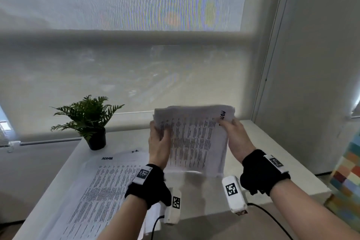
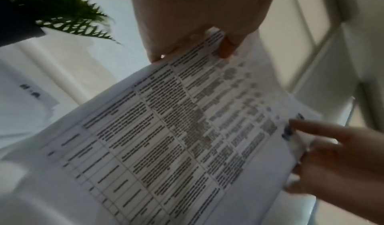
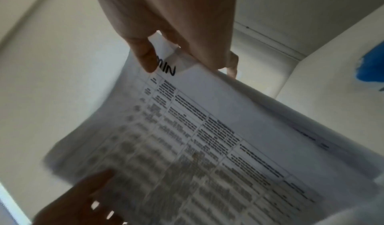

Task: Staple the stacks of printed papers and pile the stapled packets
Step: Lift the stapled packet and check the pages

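I hold a stack of printed papers [image 1: 194, 138] upright over the white table [image 1: 272, 152], its bottom edge near the tabletop. The top sheet carries dense tables and a handwritten "ADMIN" at its upper right. My left hand [image 1: 158, 140] grips the stack's left edge, thumb on the front [image 2: 226, 47]. My right hand [image 1: 236, 138] pinches the upper right corner, thumb over the handwriting [image 3: 145, 56]. The same stack [image 2: 176, 138] [image 3: 207, 146] fills both wrist views. More printed sheets [image 1: 103, 187] lie flat on the table at the left. No stapler shows.
A potted fern [image 1: 91, 121] in a black pot stands at the table's back left. A roller blind [image 1: 124, 54] covers the window behind. A wall [image 1: 321, 64] rises at the right. Something with colored squares [image 1: 346, 181] stands past the table's right edge.
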